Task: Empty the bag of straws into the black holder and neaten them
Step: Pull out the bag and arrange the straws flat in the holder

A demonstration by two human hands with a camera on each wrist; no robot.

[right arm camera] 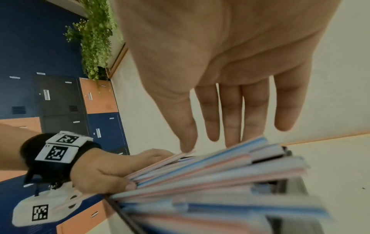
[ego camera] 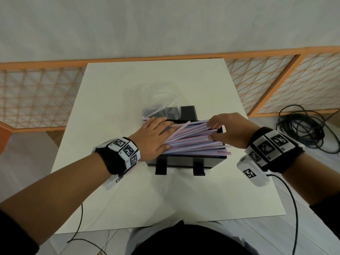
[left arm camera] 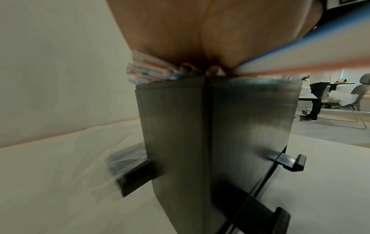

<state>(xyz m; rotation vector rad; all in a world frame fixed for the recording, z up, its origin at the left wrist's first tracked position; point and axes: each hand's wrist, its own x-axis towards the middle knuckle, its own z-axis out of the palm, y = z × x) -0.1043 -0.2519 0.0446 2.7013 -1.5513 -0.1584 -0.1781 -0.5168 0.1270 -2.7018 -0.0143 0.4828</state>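
The black holder (ego camera: 184,161) stands mid-table with two feet toward me. A heap of pink and blue striped straws (ego camera: 193,140) lies across its top, fanned unevenly, with ends sticking out past both sides. My left hand (ego camera: 158,131) lies flat on the left ends, fingers straight. My right hand (ego camera: 230,129) presses the right ends with straight fingers (right arm camera: 230,110). The left wrist view shows the holder's side (left arm camera: 220,126) and straw ends (left arm camera: 144,71) under my palm. The clear bag (ego camera: 161,100) lies crumpled behind the holder.
A flat black piece (ego camera: 187,113) lies behind the holder, partly under the bag. One straw (ego camera: 136,166) pokes out below my left wrist. A wooden lattice screen (ego camera: 36,92) stands past the white table (ego camera: 110,199). Coiled black cable (ego camera: 301,129) lies on the floor at right.
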